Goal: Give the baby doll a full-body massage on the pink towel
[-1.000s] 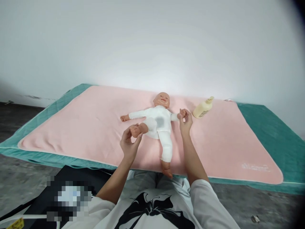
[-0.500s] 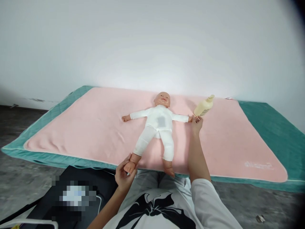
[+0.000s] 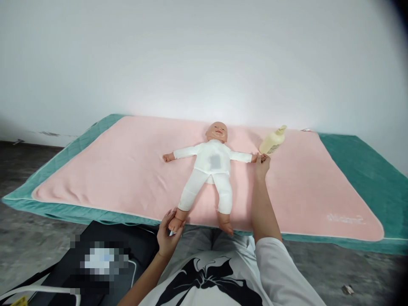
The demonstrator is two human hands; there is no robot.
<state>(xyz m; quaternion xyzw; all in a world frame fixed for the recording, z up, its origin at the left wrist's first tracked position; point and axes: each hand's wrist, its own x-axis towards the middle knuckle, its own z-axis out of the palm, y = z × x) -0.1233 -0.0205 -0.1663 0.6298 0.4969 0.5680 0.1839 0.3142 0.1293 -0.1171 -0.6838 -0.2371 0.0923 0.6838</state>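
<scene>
A baby doll (image 3: 204, 187) in a white long-sleeved top and white leggings lies on its back, arms spread and legs apart. Its head points to the wall. My left hand (image 3: 167, 237) is wrapped around the doll's foot on the left, which lies at the bed's near edge. My right hand (image 3: 263, 165) closes its fingers on the doll's hand on the right side; the fingertips partly hide it. Just beyond my right hand leans a pale yellow pump bottle (image 3: 272, 142).
Beneath the doll, a pink mat (image 3: 127, 165) covers much of the green bed (image 3: 366, 170). A white wall (image 3: 204, 59) stands behind. At lower left is a dark surface (image 3: 72, 263) with a blurred patch on it.
My left hand and the doll's foot in it have shifted slightly to the right. My right hand stays on the doll's hand.
</scene>
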